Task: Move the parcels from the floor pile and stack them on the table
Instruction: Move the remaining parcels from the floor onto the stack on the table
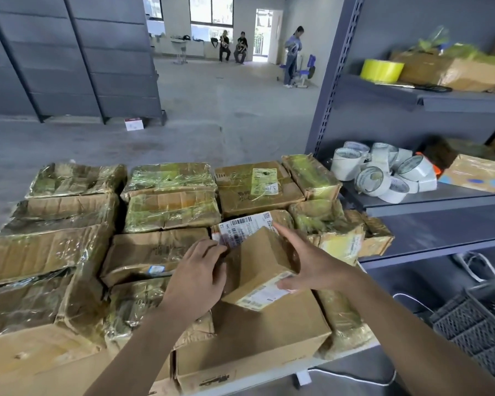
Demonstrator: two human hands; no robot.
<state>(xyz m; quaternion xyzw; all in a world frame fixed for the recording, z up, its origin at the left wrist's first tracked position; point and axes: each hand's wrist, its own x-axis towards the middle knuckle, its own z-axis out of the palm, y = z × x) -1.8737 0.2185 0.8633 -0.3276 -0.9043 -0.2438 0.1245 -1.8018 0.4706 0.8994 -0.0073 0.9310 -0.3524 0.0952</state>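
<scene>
On the table (360, 349): I saw many brown parcels (169, 207) packed side by side, most of them wrapped in shiny tape.
The small box (257, 264): it was tilted between the two hands, over a big plain box (269, 338). I could not tell if they touched.
The left hand (196, 284): its fingers were curled on the box's left side.
The right hand (312, 264): its thumb pressed the label end and its fingers lay along the far side, so it held the box too.
Done: a lot, I judged, as the table looked nearly full.
Left to do: set this box down. The floor pile was out of view, so I could not count the rest.
Nearby: white tape rolls (383, 172) lay on a grey shelf.
</scene>
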